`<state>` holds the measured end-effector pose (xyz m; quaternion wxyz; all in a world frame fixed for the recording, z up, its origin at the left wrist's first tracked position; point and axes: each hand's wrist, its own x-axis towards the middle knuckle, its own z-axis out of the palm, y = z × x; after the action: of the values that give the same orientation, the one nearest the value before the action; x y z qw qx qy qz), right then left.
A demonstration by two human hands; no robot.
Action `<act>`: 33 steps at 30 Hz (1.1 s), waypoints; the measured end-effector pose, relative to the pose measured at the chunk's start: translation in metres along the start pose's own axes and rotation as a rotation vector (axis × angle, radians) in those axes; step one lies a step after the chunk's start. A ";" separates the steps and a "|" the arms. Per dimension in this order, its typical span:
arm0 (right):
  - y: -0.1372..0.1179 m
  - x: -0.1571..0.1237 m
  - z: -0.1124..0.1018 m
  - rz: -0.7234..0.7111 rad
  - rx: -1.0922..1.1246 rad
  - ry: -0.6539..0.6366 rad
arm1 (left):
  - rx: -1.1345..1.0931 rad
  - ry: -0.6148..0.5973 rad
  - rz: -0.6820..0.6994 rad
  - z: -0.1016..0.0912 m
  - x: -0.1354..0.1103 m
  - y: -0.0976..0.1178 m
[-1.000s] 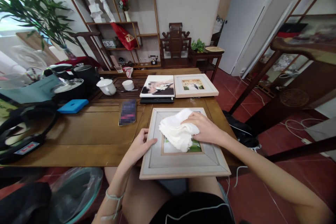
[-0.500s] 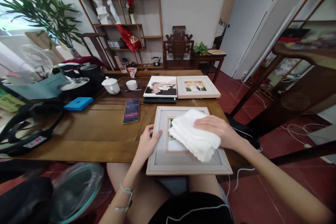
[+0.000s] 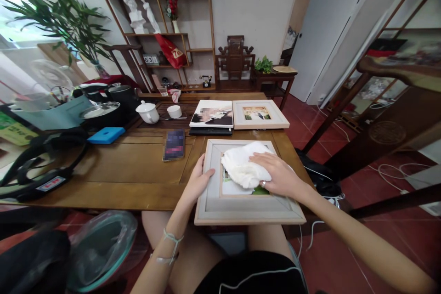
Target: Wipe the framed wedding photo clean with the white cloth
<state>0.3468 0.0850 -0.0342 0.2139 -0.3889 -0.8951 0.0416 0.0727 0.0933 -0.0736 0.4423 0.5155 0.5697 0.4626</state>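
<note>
A pale picture frame [image 3: 209, 202] lies at the table's near edge and juts out over my lap. My left hand [image 3: 200, 178] grips its left side, thumb on top of the border and fingers around the outer edge. Over the frame's middle, my right hand [image 3: 275, 172] presses a bunched white cloth [image 3: 241, 161] onto the picture. A ring shows on one finger of that hand. The cloth hides most of the picture; its lower strip, white and green, stays visible.
Beyond the frame sit a second framed photo [image 3: 262, 125] and a photo board [image 3: 211, 112] on a dark box. A phone [image 3: 174, 144], a blue box [image 3: 106, 135], a lidded white cup [image 3: 148, 112] and black headphones [image 3: 41, 165] lie leftward. A lined bin [image 3: 103, 248] stands below.
My right hand has moved slightly left with the cloth, which is now more bunched and uncovers the picture's lower right. My left hand still holds the frame's left side.
</note>
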 end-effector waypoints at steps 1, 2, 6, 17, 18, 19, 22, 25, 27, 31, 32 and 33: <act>0.002 0.000 0.000 -0.018 -0.010 -0.008 | -0.005 0.005 0.023 0.002 0.002 -0.002; 0.004 0.000 0.001 -0.028 -0.017 -0.011 | -0.003 0.015 0.048 0.005 0.005 -0.005; 0.015 0.004 0.002 -0.010 -0.010 0.035 | -0.014 0.043 0.087 0.014 0.014 -0.004; 0.022 0.005 0.006 0.055 0.049 0.254 | 0.053 -0.107 0.345 -0.005 -0.018 0.004; 0.022 0.008 0.001 0.061 0.051 0.307 | 0.069 -0.146 0.366 -0.006 -0.020 0.003; 0.022 0.012 -0.004 0.062 0.043 0.355 | 0.086 -0.179 0.386 -0.007 -0.021 0.003; 0.020 0.030 -0.016 0.041 -0.045 0.371 | 0.130 -0.226 0.427 -0.007 -0.020 0.004; 0.019 0.050 -0.014 0.034 -0.116 0.178 | 0.137 -0.226 0.436 -0.006 -0.019 0.005; 0.021 0.059 -0.006 0.050 -0.127 0.015 | 0.126 -0.217 0.440 -0.006 -0.019 0.007; 0.020 0.063 0.009 0.070 -0.123 -0.110 | 0.135 -0.184 0.448 -0.005 -0.019 0.007; 0.018 0.062 0.011 0.071 -0.113 -0.103 | 0.149 -0.182 0.446 -0.005 -0.018 0.006; 0.015 0.059 0.012 0.069 -0.097 -0.096 | 0.163 -0.184 0.440 -0.005 -0.018 0.004</act>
<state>0.3162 0.1388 -0.0279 0.1502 -0.4272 -0.8913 0.0243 0.0699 0.0755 -0.0686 0.3379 0.7009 0.4367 0.4515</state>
